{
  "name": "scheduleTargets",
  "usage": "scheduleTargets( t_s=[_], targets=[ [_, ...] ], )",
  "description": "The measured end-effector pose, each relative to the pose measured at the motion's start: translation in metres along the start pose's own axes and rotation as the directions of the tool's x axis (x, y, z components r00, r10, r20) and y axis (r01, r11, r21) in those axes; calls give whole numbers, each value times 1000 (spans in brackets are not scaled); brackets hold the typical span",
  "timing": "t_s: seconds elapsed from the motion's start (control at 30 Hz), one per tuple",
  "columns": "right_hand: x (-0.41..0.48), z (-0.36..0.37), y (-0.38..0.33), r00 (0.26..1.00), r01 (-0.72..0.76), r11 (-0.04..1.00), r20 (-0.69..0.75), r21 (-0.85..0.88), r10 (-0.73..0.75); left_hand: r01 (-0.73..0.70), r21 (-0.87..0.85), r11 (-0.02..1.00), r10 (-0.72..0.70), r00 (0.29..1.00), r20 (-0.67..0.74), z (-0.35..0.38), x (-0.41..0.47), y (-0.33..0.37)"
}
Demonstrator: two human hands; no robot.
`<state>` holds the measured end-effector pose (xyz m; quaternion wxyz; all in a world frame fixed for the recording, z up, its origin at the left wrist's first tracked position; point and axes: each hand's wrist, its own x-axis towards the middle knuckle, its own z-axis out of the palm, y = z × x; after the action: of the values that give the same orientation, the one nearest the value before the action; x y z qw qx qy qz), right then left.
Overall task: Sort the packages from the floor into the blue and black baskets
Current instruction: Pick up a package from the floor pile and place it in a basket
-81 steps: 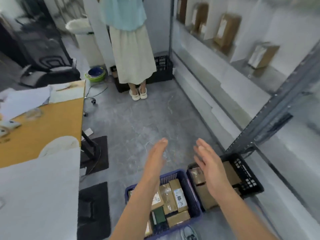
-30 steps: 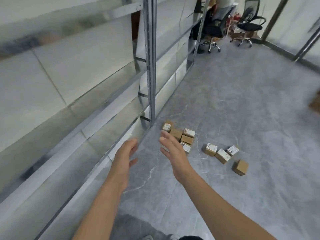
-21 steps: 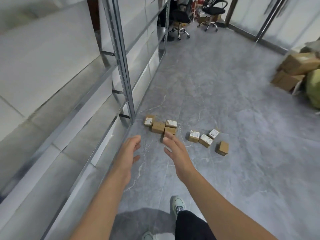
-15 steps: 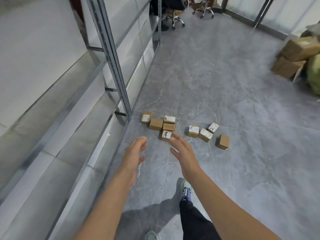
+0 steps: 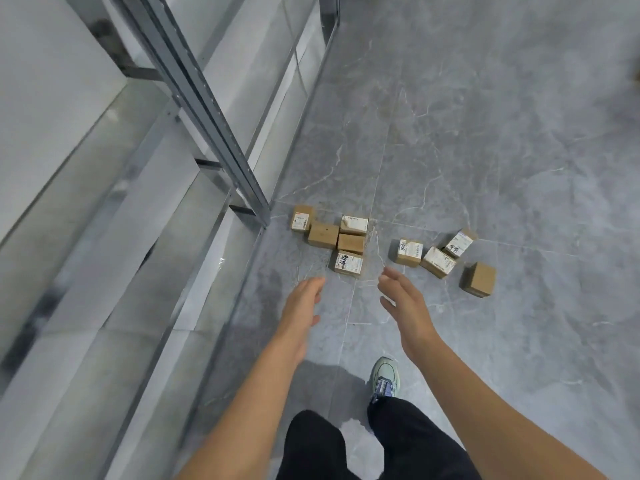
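- 6 o'clock, nearest the camera: a dark trouser leg and a pale green shoe point(image 5: 384, 375) planted on the grey floor point(image 5: 519, 341).
- Left hand point(image 5: 300, 308) and right hand point(image 5: 406, 308): both are empty, with fingers straight and loosely spread and palms turned toward each other. They are above the floor and touch nothing.
- Nearest package point(image 5: 349, 263): at 12 o'clock, just beyond the fingertips, between the two hands. It is a small cardboard box lying flat, white label up.
- Left cluster point(image 5: 322, 234): four more boxes at 11–12 o'clock, packed touching, running toward the shelf post point(image 5: 221, 133).
- Right cluster point(image 5: 439, 261): three labelled boxes at 1 o'clock, touching. One plain box point(image 5: 478, 278) sits just apart at 2 o'clock.
- Baskets: not in view.
- Handling (judged): these are small stiff cartons, probably light. The matt card should grip well, though the label faces may be slicker, and corners could dent under a hard squeeze.
- Hold (judged): thumb and fingers across two opposite side walls of the nearest package look best. Its near and side faces are free. Its far edge appears to touch a neighbour, so a straight-up lift seems safest.
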<state>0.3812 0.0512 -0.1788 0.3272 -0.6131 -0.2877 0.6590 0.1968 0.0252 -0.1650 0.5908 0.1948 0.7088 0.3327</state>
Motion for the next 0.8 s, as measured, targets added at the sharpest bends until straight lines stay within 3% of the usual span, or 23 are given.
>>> scheduleTargets(
  t_s=[0.47,0.8],
  targets=[
    [199,0,13,961,-243,968,-152,-69,231,192,171,966,-207,976,75,25,219,29],
    [364,21,69,898,-395,915,-245,-87,364,292,364,884,-348,932,98,24,405,-3]
  ],
)
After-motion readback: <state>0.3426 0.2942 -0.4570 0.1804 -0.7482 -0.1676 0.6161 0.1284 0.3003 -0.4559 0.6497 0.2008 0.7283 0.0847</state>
